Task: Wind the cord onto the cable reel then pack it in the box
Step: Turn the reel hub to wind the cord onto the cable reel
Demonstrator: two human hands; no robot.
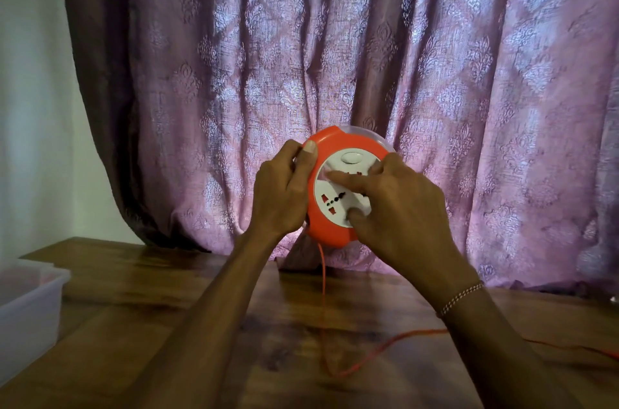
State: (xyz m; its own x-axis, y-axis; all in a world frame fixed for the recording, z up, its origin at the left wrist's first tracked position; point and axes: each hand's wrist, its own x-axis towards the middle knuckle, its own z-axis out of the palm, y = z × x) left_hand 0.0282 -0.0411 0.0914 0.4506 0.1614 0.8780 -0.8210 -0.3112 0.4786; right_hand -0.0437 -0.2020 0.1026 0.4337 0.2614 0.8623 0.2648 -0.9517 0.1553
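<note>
I hold an orange round cable reel (330,234) with a white socket face up in the air over the table, face towards me. My left hand (284,189) grips its left rim, thumb on the front edge. My right hand (398,207) lies on the white face, fingers spread and blurred across the sockets. A thin orange cord (323,291) hangs from the reel's lower edge down to the table, loops near the front and runs off to the right edge.
A translucent plastic box (30,308) stands on the wooden table (134,325) at the far left. A purple patterned curtain (335,40) hangs right behind the reel, its hem lying on the table's back edge.
</note>
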